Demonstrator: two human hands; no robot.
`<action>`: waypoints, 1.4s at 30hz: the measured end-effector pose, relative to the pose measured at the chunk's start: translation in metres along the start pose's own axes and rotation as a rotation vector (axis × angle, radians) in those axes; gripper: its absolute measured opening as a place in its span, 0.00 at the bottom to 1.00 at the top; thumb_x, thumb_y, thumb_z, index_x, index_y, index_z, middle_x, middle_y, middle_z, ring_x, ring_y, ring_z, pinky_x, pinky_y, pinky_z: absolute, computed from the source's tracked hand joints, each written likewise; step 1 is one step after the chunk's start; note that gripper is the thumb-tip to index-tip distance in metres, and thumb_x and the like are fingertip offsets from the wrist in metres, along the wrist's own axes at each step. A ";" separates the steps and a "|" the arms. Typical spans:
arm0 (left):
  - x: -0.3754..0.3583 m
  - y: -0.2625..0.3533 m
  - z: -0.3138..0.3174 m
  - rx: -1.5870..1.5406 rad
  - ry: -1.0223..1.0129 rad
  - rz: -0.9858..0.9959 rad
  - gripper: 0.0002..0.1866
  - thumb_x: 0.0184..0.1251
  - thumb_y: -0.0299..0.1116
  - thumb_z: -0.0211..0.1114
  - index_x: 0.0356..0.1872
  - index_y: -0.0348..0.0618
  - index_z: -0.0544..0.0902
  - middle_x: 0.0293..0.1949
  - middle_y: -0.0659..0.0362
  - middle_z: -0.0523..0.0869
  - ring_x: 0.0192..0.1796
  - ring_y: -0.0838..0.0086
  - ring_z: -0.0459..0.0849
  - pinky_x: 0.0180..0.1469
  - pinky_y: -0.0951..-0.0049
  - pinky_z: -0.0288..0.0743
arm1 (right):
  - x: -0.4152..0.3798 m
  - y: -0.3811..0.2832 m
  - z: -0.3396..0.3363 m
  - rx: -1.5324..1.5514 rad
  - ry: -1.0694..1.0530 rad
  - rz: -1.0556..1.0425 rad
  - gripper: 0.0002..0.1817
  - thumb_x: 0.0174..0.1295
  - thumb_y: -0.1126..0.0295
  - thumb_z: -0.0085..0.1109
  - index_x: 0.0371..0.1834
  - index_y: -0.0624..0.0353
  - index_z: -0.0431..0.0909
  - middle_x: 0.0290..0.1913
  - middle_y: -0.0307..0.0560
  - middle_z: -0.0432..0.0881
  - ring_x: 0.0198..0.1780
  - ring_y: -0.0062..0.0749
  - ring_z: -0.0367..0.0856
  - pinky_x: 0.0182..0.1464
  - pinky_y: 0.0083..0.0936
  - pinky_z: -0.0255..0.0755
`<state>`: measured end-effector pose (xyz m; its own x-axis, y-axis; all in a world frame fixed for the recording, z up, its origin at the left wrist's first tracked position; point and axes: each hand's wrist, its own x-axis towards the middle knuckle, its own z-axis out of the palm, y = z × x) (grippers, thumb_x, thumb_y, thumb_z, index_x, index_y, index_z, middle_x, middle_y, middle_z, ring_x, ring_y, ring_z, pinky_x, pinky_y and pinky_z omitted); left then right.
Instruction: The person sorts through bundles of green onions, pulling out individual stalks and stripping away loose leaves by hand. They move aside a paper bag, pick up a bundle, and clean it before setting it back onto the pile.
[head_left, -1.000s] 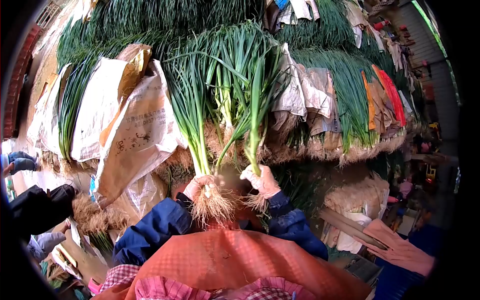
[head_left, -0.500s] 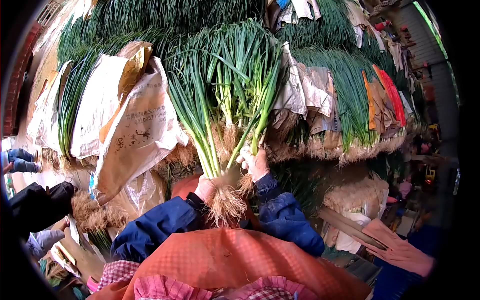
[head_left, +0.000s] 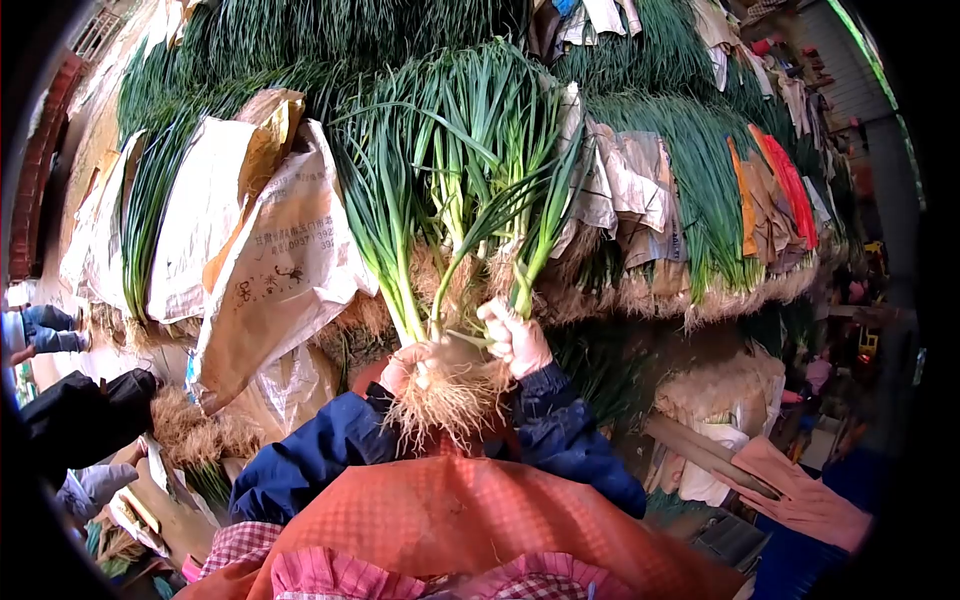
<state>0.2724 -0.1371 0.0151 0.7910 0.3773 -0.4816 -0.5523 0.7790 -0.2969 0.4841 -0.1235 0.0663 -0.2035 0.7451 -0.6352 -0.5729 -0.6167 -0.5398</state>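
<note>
My left hand (head_left: 408, 368) is closed around the white lower ends of a small bunch of green onions (head_left: 402, 290), just above their tangled pale roots (head_left: 447, 400). The bunch stands upright in front of my chest, leaves pointing away from me. Close to its right, my right hand (head_left: 516, 338) is closed in a fist at the foot of another green onion stalk (head_left: 545, 240). A thin pale strip lies between the two hands. Its far end is hidden by my right fingers. Behind the bunch, more loose green onions (head_left: 455, 195) lie on the pile.
Rows of stacked green onions (head_left: 660, 160) fill the far side, roots toward me. White printed sacks (head_left: 290, 250) cover part of the left pile. A wooden bar (head_left: 705, 455) with a pink cloth (head_left: 800, 495) juts in at right. Another person's dark sleeve (head_left: 90, 415) is at left.
My right hand has moved slightly down, its fingers now curled into a fist. The roots have come together under both hands. The leaves on the right lean outward more.
</note>
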 end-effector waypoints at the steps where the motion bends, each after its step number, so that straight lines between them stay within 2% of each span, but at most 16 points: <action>1: -0.001 0.003 0.004 -0.027 -0.061 -0.012 0.21 0.49 0.24 0.54 0.49 0.39 0.69 0.35 0.54 0.74 0.38 0.67 0.74 0.37 0.64 0.76 | -0.010 0.006 -0.003 -0.039 -0.009 -0.077 0.14 0.62 0.63 0.47 0.44 0.61 0.72 0.15 0.27 0.62 0.14 0.09 0.54 0.12 0.08 0.47; 6: 0.006 0.013 -0.022 0.227 -0.034 -0.080 0.16 0.51 0.23 0.55 0.44 0.34 0.72 0.36 0.50 0.77 0.36 0.66 0.79 0.36 0.68 0.80 | 0.012 0.056 -0.007 -0.437 0.059 -0.222 0.14 0.60 0.66 0.50 0.44 0.62 0.74 0.34 0.40 0.77 0.20 0.19 0.66 0.27 0.16 0.66; 8: -0.005 0.016 0.000 0.477 -0.025 0.001 0.17 0.52 0.23 0.56 0.46 0.35 0.71 0.37 0.48 0.78 0.37 0.66 0.80 0.37 0.69 0.79 | -0.001 0.045 -0.011 -0.732 0.056 -0.117 0.13 0.59 0.64 0.52 0.34 0.65 0.75 0.21 0.32 0.70 0.18 0.16 0.64 0.22 0.14 0.59; 10: -0.023 0.022 0.062 0.488 -0.155 0.013 0.22 0.49 0.22 0.58 0.49 0.39 0.69 0.39 0.49 0.76 0.39 0.66 0.78 0.40 0.70 0.77 | -0.036 0.031 -0.033 -0.103 -0.003 -0.134 0.14 0.59 0.63 0.53 0.33 0.66 0.75 0.16 0.28 0.64 0.15 0.11 0.60 0.16 0.11 0.53; 14: -0.057 0.044 0.084 0.302 -0.347 0.278 0.24 0.45 0.20 0.59 0.48 0.44 0.68 0.38 0.52 0.75 0.39 0.65 0.75 0.42 0.69 0.74 | -0.122 0.021 -0.116 -0.181 0.406 -0.381 0.13 0.61 0.66 0.50 0.35 0.68 0.75 0.16 0.27 0.66 0.13 0.09 0.56 0.13 0.10 0.49; 16: -0.059 0.052 0.088 0.290 -0.362 0.338 0.23 0.45 0.20 0.59 0.46 0.44 0.68 0.38 0.53 0.75 0.39 0.65 0.75 0.42 0.68 0.74 | -0.155 0.044 -0.195 -0.211 0.527 -0.176 0.21 0.56 0.61 0.56 0.46 0.67 0.70 0.25 0.37 0.74 0.20 0.16 0.69 0.20 0.16 0.63; 18: -0.055 0.058 0.083 0.281 -0.331 0.362 0.22 0.45 0.21 0.60 0.45 0.45 0.68 0.38 0.54 0.74 0.39 0.65 0.74 0.41 0.67 0.74 | -0.167 0.089 -0.287 -0.972 0.949 0.413 0.38 0.47 0.56 0.64 0.58 0.64 0.60 0.42 0.52 0.75 0.38 0.31 0.77 0.37 0.29 0.72; 19: -0.051 0.060 0.078 0.287 -0.299 0.373 0.21 0.45 0.21 0.60 0.44 0.45 0.68 0.37 0.54 0.74 0.39 0.65 0.74 0.41 0.66 0.74 | -0.142 0.066 -0.241 -1.514 1.115 0.988 0.49 0.40 0.53 0.68 0.62 0.64 0.52 0.55 0.60 0.67 0.52 0.44 0.72 0.51 0.37 0.67; 20: -0.047 0.063 0.069 0.292 -0.249 0.375 0.21 0.45 0.21 0.60 0.44 0.45 0.68 0.37 0.54 0.74 0.39 0.65 0.74 0.41 0.66 0.74 | -0.135 0.036 -0.193 -1.669 0.962 0.852 0.43 0.46 0.56 0.63 0.62 0.63 0.53 0.55 0.60 0.67 0.51 0.46 0.73 0.52 0.35 0.67; 22: -0.036 0.063 0.054 0.256 0.018 0.378 0.18 0.44 0.17 0.57 0.40 0.41 0.69 0.32 0.55 0.74 0.40 0.62 0.76 0.44 0.65 0.75 | -0.082 0.040 -0.175 -1.038 0.756 0.119 0.24 0.53 0.66 0.54 0.55 0.60 0.66 0.50 0.58 0.73 0.48 0.42 0.75 0.51 0.32 0.67; 25: -0.015 0.046 0.036 0.276 0.189 0.355 0.17 0.45 0.16 0.58 0.40 0.40 0.69 0.30 0.55 0.76 0.36 0.60 0.79 0.39 0.63 0.77 | 0.051 0.015 -0.071 -0.750 0.313 -0.368 0.16 0.55 0.71 0.51 0.47 0.65 0.72 0.42 0.48 0.79 0.46 0.28 0.76 0.48 0.21 0.67; 30: -0.002 0.014 0.033 0.296 0.401 0.274 0.11 0.51 0.18 0.60 0.37 0.36 0.72 0.32 0.51 0.80 0.25 0.71 0.78 0.24 0.73 0.76 | 0.183 -0.049 0.021 -1.600 0.310 0.056 0.13 0.60 0.73 0.45 0.46 0.66 0.68 0.32 0.46 0.75 0.28 0.28 0.73 0.35 0.29 0.72; 33: 0.001 0.005 0.060 0.061 0.380 0.458 0.11 0.54 0.21 0.58 0.39 0.35 0.74 0.31 0.52 0.80 0.23 0.71 0.78 0.25 0.70 0.77 | 0.173 -0.002 -0.023 -0.388 0.168 -0.205 0.14 0.62 0.64 0.36 0.32 0.62 0.69 0.27 0.45 0.76 0.22 0.21 0.73 0.17 0.18 0.67; 34: 0.001 0.012 0.031 0.022 0.147 0.326 0.10 0.55 0.20 0.55 0.40 0.35 0.71 0.31 0.52 0.80 0.28 0.67 0.80 0.30 0.66 0.78 | 0.125 -0.018 -0.003 -0.692 0.003 -0.121 0.08 0.59 0.71 0.41 0.36 0.63 0.68 0.28 0.44 0.76 0.21 0.21 0.72 0.19 0.15 0.66; 36: 0.007 0.013 0.046 0.096 0.270 0.173 0.10 0.54 0.21 0.57 0.39 0.34 0.73 0.26 0.53 0.79 0.24 0.68 0.79 0.24 0.70 0.78 | 0.086 0.002 0.011 -0.559 -0.108 0.100 0.07 0.57 0.70 0.50 0.37 0.61 0.70 0.26 0.41 0.74 0.22 0.17 0.71 0.22 0.15 0.66; 42: 0.026 0.005 0.059 0.371 0.474 0.442 0.07 0.52 0.18 0.56 0.33 0.28 0.77 0.21 0.55 0.79 0.19 0.73 0.77 0.17 0.74 0.75 | 0.147 0.040 -0.013 -0.871 0.091 -0.522 0.09 0.57 0.65 0.51 0.29 0.61 0.70 0.24 0.38 0.70 0.25 0.22 0.67 0.30 0.21 0.66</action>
<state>0.3052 -0.0941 0.0494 0.2708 0.5037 -0.8204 -0.6012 0.7540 0.2645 0.4414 -0.0424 -0.0558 -0.0117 0.9742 -0.2252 0.2117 -0.2177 -0.9528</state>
